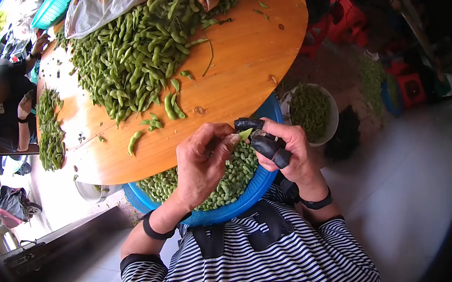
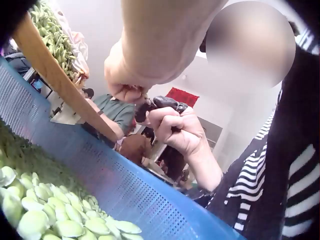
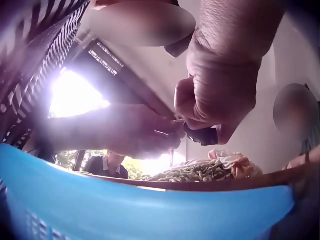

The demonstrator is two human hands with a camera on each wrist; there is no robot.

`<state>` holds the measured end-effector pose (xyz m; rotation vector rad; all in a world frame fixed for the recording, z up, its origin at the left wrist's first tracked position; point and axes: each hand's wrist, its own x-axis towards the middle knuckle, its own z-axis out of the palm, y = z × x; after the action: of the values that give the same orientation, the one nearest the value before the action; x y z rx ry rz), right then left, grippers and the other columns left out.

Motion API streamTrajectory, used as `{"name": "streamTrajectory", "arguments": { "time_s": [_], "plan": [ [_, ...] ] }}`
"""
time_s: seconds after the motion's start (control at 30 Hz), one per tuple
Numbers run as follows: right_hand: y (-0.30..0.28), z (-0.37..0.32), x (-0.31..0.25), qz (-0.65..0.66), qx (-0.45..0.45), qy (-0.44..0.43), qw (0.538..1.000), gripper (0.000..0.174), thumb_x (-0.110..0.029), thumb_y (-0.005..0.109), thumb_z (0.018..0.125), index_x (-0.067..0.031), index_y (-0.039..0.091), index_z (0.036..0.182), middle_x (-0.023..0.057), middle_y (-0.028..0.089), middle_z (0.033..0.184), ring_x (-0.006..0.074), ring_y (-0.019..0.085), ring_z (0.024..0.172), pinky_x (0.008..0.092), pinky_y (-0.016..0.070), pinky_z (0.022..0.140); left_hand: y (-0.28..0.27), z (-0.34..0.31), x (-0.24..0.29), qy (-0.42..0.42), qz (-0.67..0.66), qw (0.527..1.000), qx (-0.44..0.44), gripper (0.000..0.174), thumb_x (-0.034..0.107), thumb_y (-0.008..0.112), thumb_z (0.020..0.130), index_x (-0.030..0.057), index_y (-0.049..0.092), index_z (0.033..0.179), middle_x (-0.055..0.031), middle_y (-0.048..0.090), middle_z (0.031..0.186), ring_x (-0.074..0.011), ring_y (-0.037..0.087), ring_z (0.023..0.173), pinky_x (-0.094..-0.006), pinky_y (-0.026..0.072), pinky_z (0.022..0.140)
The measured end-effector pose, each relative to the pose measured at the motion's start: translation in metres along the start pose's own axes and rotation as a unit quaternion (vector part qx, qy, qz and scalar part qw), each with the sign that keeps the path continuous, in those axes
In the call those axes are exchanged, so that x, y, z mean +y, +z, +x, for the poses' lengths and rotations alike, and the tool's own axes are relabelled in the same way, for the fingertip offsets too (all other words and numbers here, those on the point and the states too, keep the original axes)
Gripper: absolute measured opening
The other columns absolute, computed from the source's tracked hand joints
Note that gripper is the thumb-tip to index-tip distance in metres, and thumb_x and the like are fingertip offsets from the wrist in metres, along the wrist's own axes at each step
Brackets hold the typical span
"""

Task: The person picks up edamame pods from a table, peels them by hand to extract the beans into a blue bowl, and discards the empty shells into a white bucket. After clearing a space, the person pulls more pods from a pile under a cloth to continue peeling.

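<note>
Over a blue basket (image 1: 242,208), both hands meet at a green soybean pod (image 1: 245,134). My left hand (image 1: 206,161) pinches the pod between thumb and fingertips. My right hand (image 1: 294,148) has curled fingers, with black coverings (image 1: 271,150) on its thumb and a finger, and pinches the pod's other side. Much of the pod is hidden by the fingers. Shelled green beans (image 1: 225,189) fill the basket below; the left wrist view shows these beans (image 2: 65,215) close up.
A heap of pods (image 1: 132,58) lies on the round wooden table (image 1: 245,48), partly under a pale cloth (image 1: 107,9). Another pile of pods (image 1: 50,129) is at its left edge, near a seated person (image 1: 5,106). A white bucket (image 1: 331,113) with green pods stands right of the basket.
</note>
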<state>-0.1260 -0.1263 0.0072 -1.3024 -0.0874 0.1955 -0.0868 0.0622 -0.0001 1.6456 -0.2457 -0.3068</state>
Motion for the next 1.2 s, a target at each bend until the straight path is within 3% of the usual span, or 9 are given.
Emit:
{"name": "streamTrajectory", "arguments": {
  "time_s": [0.33, 0.43, 0.5, 0.63, 0.77, 0.93, 1.0, 1.07, 1.2],
  "plan": [
    [-0.002, -0.002, 0.011, 0.082, 0.013, 0.027, 0.996, 0.039, -0.034, 0.061, 0.092, 0.0045, 0.058, 0.090, -0.0019, 0.046, 0.062, 0.0039, 0.043, 0.053, 0.0208, 0.0365, 0.047, 0.011, 0.000, -0.005, 0.195, 0.134, 0.970, 0.061, 0.008, -0.003, 0.067, 0.085, -0.0004, 0.060, 0.088, -0.0069, 0.061, 0.073, -0.0160, 0.060, 0.061, -0.0282, 0.0479, 0.058],
    [-0.001, -0.002, 0.009, 0.013, 0.014, -0.007, 1.000, 0.033, -0.028, 0.056, 0.094, 0.0056, 0.059, 0.092, -0.0014, 0.046, 0.062, 0.0036, 0.041, 0.052, 0.0204, 0.0346, 0.047, 0.008, -0.004, -0.003, -0.030, -0.085, 0.996, 0.021, 0.006, 0.004, 0.066, 0.089, 0.0008, 0.061, 0.090, -0.0039, 0.062, 0.073, -0.0131, 0.057, 0.060, -0.0259, 0.0442, 0.053],
    [-0.003, -0.002, 0.010, -0.005, 0.014, -0.004, 1.000, 0.030, -0.023, 0.054, 0.095, 0.0061, 0.059, 0.092, -0.0011, 0.047, 0.062, 0.0035, 0.041, 0.051, 0.0203, 0.0333, 0.046, 0.000, -0.001, -0.008, -0.235, -0.358, 0.901, -0.070, 0.009, 0.010, 0.063, 0.093, 0.0019, 0.063, 0.095, -0.0059, 0.064, 0.079, -0.0119, 0.053, 0.056, -0.0231, 0.0396, 0.050],
    [-0.009, -0.001, 0.012, 0.185, -0.045, 0.028, 0.981, 0.028, -0.019, 0.057, 0.095, 0.0085, 0.060, 0.099, -0.0009, 0.047, 0.062, 0.0030, 0.039, 0.049, 0.0202, 0.0303, 0.044, 0.011, -0.010, -0.022, -0.228, -0.535, 0.802, -0.135, 0.016, 0.018, 0.060, 0.094, 0.0019, 0.062, 0.097, -0.0075, 0.064, 0.074, -0.0118, 0.048, 0.048, -0.0241, 0.0358, 0.048],
    [-0.007, -0.001, 0.015, 0.140, -0.035, 0.021, 0.989, 0.032, -0.024, 0.059, 0.094, 0.0076, 0.060, 0.099, -0.0018, 0.048, 0.061, 0.0033, 0.040, 0.050, 0.0198, 0.0336, 0.046, 0.011, -0.011, -0.020, -0.213, -0.526, 0.815, -0.114, 0.016, 0.019, 0.061, 0.095, 0.0027, 0.062, 0.096, -0.0053, 0.062, 0.070, -0.0099, 0.046, 0.048, -0.0230, 0.0336, 0.048],
    [0.001, -0.004, 0.006, -0.052, 0.016, 0.045, 0.998, 0.016, -0.013, 0.062, 0.085, 0.0013, 0.056, 0.081, 0.0012, 0.048, 0.069, 0.0071, 0.046, 0.058, 0.0227, 0.0387, 0.052, 0.005, -0.013, -0.011, -0.057, -0.083, 0.995, -0.024, 0.015, 0.009, 0.074, 0.084, 0.0023, 0.063, 0.091, -0.0066, 0.062, 0.071, -0.0128, 0.055, 0.056, -0.0264, 0.0427, 0.051],
    [0.004, -0.003, 0.005, -0.134, 0.022, -0.003, 0.991, 0.013, -0.009, 0.061, 0.081, 0.0023, 0.055, 0.081, 0.0043, 0.047, 0.070, 0.0119, 0.048, 0.060, 0.0254, 0.0395, 0.054, 0.003, -0.012, -0.009, 0.094, 0.130, 0.987, 0.013, 0.018, 0.005, 0.075, 0.080, -0.0009, 0.064, 0.092, -0.0126, 0.060, 0.073, -0.0215, 0.061, 0.062, -0.0308, 0.0476, 0.057],
    [0.008, -0.002, 0.004, -0.256, 0.035, -0.081, 0.963, 0.013, -0.002, 0.059, 0.073, 0.0039, 0.052, 0.082, 0.0128, 0.043, 0.073, 0.0280, 0.050, 0.064, 0.0327, 0.0411, 0.058, 0.002, -0.007, -0.011, 0.136, 0.148, 0.979, 0.015, 0.016, 0.002, 0.073, 0.082, -0.0020, 0.064, 0.095, -0.0100, 0.060, 0.072, -0.0182, 0.058, 0.061, -0.0288, 0.0467, 0.057],
    [0.019, -0.002, 0.011, -0.349, 0.094, -0.135, 0.922, 0.015, -0.009, 0.060, 0.076, 0.0023, 0.050, 0.081, 0.0152, 0.045, 0.074, 0.0344, 0.049, 0.064, 0.0355, 0.0408, 0.057, 0.004, -0.004, -0.018, 0.198, 0.176, 0.964, 0.027, 0.014, -0.002, 0.065, 0.087, -0.0043, 0.063, 0.101, -0.0093, 0.059, 0.072, -0.0178, 0.057, 0.061, -0.0283, 0.0468, 0.057]
  ]
}}
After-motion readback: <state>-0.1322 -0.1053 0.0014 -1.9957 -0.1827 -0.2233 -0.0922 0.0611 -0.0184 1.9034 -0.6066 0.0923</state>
